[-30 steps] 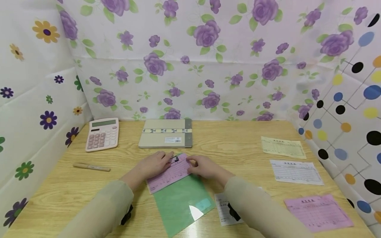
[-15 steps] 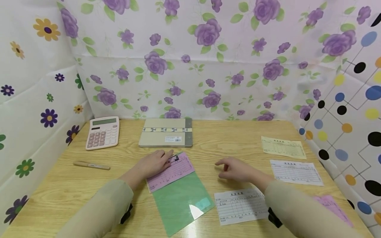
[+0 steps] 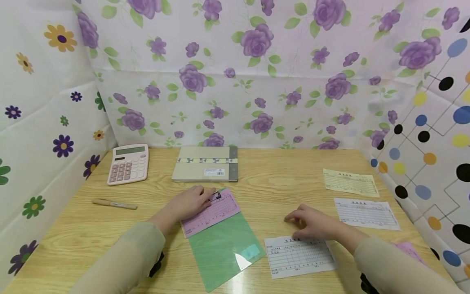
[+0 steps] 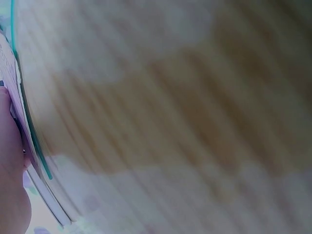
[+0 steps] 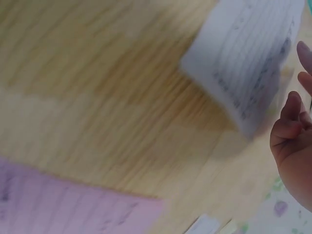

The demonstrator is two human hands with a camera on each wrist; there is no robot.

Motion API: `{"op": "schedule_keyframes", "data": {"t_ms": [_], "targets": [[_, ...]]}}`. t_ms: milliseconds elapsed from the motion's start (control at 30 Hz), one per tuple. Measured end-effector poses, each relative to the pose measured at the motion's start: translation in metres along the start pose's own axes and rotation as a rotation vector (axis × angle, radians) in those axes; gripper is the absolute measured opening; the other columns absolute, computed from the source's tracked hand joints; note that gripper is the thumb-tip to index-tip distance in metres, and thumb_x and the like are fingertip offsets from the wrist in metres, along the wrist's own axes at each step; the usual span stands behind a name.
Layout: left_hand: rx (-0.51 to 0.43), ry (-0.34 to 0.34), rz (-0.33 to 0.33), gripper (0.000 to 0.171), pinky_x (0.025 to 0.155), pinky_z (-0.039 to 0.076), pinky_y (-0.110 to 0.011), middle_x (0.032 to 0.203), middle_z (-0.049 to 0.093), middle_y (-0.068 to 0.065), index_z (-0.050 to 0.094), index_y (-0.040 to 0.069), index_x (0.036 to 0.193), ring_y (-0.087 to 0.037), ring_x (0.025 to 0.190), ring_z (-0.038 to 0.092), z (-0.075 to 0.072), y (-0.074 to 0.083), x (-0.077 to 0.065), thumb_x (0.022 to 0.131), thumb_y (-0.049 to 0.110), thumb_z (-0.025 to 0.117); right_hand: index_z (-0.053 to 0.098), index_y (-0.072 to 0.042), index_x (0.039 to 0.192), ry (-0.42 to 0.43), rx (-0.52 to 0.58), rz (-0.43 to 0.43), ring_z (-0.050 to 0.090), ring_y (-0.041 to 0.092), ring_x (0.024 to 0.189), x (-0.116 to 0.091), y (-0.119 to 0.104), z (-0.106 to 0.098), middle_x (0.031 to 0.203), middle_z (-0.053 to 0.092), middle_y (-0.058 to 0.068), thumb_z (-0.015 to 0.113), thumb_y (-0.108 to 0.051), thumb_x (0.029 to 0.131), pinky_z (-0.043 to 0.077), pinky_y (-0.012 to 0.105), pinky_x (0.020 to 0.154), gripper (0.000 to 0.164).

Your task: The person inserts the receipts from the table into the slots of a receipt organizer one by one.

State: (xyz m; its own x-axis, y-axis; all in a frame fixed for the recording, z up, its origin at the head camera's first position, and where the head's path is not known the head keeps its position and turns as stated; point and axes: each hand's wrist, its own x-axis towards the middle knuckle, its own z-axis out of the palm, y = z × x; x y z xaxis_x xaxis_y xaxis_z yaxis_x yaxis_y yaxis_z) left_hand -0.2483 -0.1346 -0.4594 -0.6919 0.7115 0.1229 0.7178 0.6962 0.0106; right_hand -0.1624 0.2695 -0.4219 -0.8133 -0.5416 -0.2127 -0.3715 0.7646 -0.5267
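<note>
A green clipboard (image 3: 224, 249) lies tilted on the table in the head view, a pink form slip (image 3: 220, 210) under its black wire clip (image 3: 216, 196). My left hand (image 3: 189, 204) grips the clip end, fingers and thumb about the clip, covering part of the slip; the left wrist view shows only this hand's edge (image 4: 10, 165). My right hand (image 3: 315, 222) hovers loosely bent over the upper edge of a white form slip (image 3: 299, 259), holding nothing. In the right wrist view its fingers (image 5: 291, 107) stand beside that slip's corner.
At right lie a yellow slip (image 3: 350, 183), another white slip (image 3: 367, 213) and a pink slip (image 3: 410, 250) partly behind my sleeve. A grey-beige folder (image 3: 202, 173) and calculator (image 3: 128, 163) stand along the back. A pen (image 3: 114, 203) lies at left.
The right hand has let go of the pink slip on the clipboard and moved right and down to the white slip, uncovering most of it. The left hand stays at the clip.
</note>
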Motion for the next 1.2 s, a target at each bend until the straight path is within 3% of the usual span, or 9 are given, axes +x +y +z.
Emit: {"op": "schedule_keyframes", "data": {"t_ms": [133,333,733,900,1200], "targets": [[-0.006,-0.003,-0.012,0.047,0.064,0.044,-0.031,0.091,0.049,-0.004,0.045,0.013,0.14,-0.014,0.073,0.044,0.0,0.001,0.0,0.097,0.032,0.052,0.06,-0.016,0.124,0.002,0.004,-0.01,0.046,0.016,0.088,-0.013,0.009,0.0,0.103,0.047,0.0,0.074,-0.038,0.079,0.04,0.028,0.073,0.052],[-0.015,-0.026,-0.045,0.05,0.067,0.044,-0.032,0.094,0.049,-0.004,0.041,0.012,0.142,-0.015,0.076,0.045,0.0,0.002,-0.001,0.097,0.033,0.051,0.06,-0.018,0.124,-0.005,0.008,0.007,0.043,0.015,0.083,-0.024,0.022,0.001,0.104,0.044,-0.001,0.076,-0.034,0.078,0.038,0.026,0.067,0.052],[-0.03,-0.028,-0.037,0.049,0.065,0.042,-0.031,0.091,0.048,-0.003,0.042,0.012,0.141,-0.014,0.073,0.042,0.0,0.004,-0.001,0.097,0.032,0.051,0.061,-0.018,0.123,0.052,-0.034,0.0,0.043,0.015,0.079,-0.017,0.032,-0.001,0.105,0.047,-0.001,0.074,-0.033,0.081,0.037,0.027,0.064,0.046],[-0.029,-0.021,-0.027,0.048,0.064,0.041,-0.029,0.089,0.047,-0.002,0.043,0.012,0.14,-0.013,0.072,0.041,0.001,0.004,-0.001,0.097,0.032,0.052,0.061,-0.019,0.122,0.091,-0.074,0.038,0.047,0.014,0.083,-0.014,0.034,-0.006,0.108,0.048,-0.001,0.074,-0.035,0.08,0.04,0.031,0.069,0.047],[-0.043,-0.037,-0.043,0.049,0.065,0.041,-0.029,0.089,0.045,-0.001,0.043,0.012,0.141,-0.013,0.072,0.041,-0.003,0.004,0.0,0.097,0.032,0.05,0.064,-0.018,0.117,0.107,-0.049,0.081,0.046,0.016,0.086,-0.033,0.038,-0.013,0.106,0.049,0.001,0.074,-0.043,0.076,0.04,0.033,0.071,0.049]]}}
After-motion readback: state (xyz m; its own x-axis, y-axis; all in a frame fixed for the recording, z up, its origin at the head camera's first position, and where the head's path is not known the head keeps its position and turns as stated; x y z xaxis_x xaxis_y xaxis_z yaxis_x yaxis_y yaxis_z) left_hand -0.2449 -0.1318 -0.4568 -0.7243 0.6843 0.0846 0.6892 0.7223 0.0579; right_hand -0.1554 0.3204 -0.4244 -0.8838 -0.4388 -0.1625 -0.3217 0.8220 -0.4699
